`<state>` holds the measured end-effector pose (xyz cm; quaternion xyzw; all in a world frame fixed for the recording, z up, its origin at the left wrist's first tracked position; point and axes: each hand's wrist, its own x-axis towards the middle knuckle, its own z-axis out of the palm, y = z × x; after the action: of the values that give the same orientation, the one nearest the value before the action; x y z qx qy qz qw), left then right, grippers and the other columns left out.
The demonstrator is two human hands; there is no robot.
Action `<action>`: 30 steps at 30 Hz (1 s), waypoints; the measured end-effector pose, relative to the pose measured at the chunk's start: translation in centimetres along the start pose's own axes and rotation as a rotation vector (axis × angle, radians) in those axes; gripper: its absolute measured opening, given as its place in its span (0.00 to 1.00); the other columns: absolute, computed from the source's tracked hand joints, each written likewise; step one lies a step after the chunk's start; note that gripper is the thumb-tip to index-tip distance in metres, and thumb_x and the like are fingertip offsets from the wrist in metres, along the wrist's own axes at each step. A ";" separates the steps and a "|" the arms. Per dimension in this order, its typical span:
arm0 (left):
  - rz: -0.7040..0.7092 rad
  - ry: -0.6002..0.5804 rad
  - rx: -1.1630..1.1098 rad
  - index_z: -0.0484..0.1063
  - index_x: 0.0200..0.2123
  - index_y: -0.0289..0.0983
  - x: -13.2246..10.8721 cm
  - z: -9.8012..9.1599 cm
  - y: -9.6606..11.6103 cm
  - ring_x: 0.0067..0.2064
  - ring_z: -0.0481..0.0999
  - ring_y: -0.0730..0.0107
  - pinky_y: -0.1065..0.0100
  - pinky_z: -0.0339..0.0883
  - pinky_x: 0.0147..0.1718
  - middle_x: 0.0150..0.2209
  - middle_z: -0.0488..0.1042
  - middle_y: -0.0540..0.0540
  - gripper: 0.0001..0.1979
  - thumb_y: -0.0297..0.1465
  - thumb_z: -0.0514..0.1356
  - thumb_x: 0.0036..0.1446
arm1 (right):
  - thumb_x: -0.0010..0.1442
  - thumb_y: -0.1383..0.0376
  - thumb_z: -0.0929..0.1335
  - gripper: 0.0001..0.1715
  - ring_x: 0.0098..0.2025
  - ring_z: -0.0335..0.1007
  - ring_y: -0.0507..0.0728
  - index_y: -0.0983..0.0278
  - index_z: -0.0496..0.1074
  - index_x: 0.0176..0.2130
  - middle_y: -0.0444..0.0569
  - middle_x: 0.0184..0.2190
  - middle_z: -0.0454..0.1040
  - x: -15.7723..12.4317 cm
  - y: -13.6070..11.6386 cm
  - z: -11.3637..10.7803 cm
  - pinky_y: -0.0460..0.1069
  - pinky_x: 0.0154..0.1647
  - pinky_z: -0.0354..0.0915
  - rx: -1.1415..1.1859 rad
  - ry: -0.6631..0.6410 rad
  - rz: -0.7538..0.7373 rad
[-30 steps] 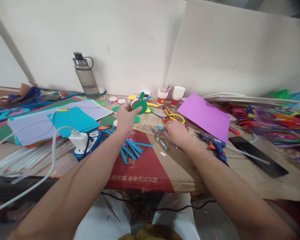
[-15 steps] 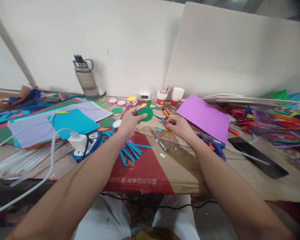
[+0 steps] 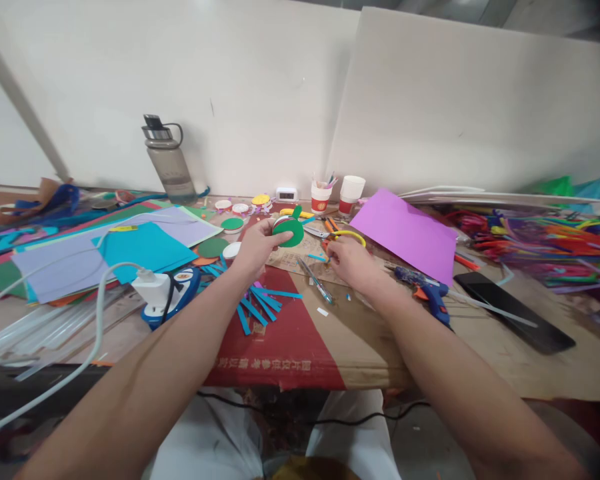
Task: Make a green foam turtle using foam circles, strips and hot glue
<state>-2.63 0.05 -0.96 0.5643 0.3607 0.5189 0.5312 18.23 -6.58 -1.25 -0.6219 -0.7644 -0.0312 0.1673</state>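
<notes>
Right hand's change: half a second earlier its fingertips were raised by two short blue strips; now the right hand (image 3: 353, 263) lay back-up beside the scissors (image 3: 351, 235), their yellow loop showing more fully, with just one short blue strip (image 3: 316, 257) in sight.
Left hand: the left hand (image 3: 257, 248) kept its grip on the green disc piece (image 3: 291, 236), thumb across the face, fingers closed behind.
Right fingers: curled, with the tips hidden from me; I couldn't tell whether they had hold of anything.
Green disc piece: held up over the middle of the cardboard (image 3: 290, 347), its tab pointing away from the person.
Near the hands: a pen (image 3: 316, 281) and a fan of blue strips (image 3: 285, 293).
Right side: purple sheet (image 3: 405, 233), glue gun (image 3: 433, 293), dark phone (image 3: 515, 313).
Back: a bottle (image 3: 167, 167) and a small white clock (image 3: 287, 195) stood before a pale wall (image 3: 260, 93).
</notes>
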 end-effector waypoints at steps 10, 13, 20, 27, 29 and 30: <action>0.085 -0.048 0.049 0.75 0.33 0.36 0.2 0.0 -0.2 0.34 0.73 0.70 0.69 0.65 0.35 0.33 0.78 0.49 0.18 0.33 0.73 0.37 | 0.51 0.73 0.66 0.05 0.32 0.68 0.54 0.64 0.70 0.28 0.47 0.29 0.74 0.0 -0.8 -0.4 0.48 0.35 0.61 0.295 0.134 0.132; 0.228 -0.096 0.240 0.76 0.34 0.36 -0.2 0.2 -0.1 0.37 0.75 0.67 0.66 0.67 0.39 0.35 0.78 0.48 0.14 0.33 0.71 0.42 | 0.52 0.69 0.67 0.02 0.30 0.68 0.53 0.63 0.70 0.29 0.44 0.26 0.74 0.1 -0.4 -1.3 0.48 0.34 0.62 0.504 0.289 0.254; 0.640 -0.202 0.528 0.77 0.33 0.40 -1.4 0.4 0.5 0.44 0.78 0.65 0.62 0.69 0.47 0.39 0.80 0.46 0.05 0.25 0.63 0.52 | 0.56 0.61 0.68 0.07 0.31 0.70 0.53 0.63 0.71 0.31 0.47 0.30 0.76 -0.3 -0.9 -2.6 0.49 0.34 0.66 0.787 0.519 0.256; 0.829 -0.170 0.639 0.75 0.34 0.40 -1.3 0.2 0.3 0.46 0.77 0.65 0.61 0.70 0.49 0.40 0.80 0.45 0.09 0.20 0.60 0.53 | 0.59 0.64 0.67 0.05 0.37 0.73 0.55 0.62 0.72 0.34 0.48 0.35 0.78 -1.1 -2.4 -2.5 0.50 0.40 0.67 0.720 0.552 0.034; 0.860 -0.166 0.657 0.75 0.35 0.40 -1.3 0.2 0.3 0.46 0.77 0.66 0.61 0.70 0.49 0.40 0.80 0.45 0.11 0.19 0.59 0.52 | 0.60 0.65 0.67 0.04 0.37 0.73 0.54 0.62 0.72 0.34 0.48 0.34 0.78 -1.3 -2.8 -2.3 0.50 0.39 0.67 0.669 0.563 -0.019; 0.873 -0.167 0.664 0.75 0.35 0.40 -1.4 0.2 0.3 0.46 0.77 0.66 0.61 0.70 0.48 0.40 0.80 0.45 0.11 0.19 0.59 0.52 | 0.59 0.66 0.67 0.03 0.36 0.73 0.54 0.62 0.72 0.34 0.48 0.34 0.78 -1.4 -2.9 -2.3 0.50 0.39 0.67 0.645 0.566 -0.041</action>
<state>-2.72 -1.34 -0.96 0.8377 0.1942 0.5029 0.0869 16.19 -9.09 0.95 -0.4893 -0.6712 0.0368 0.5556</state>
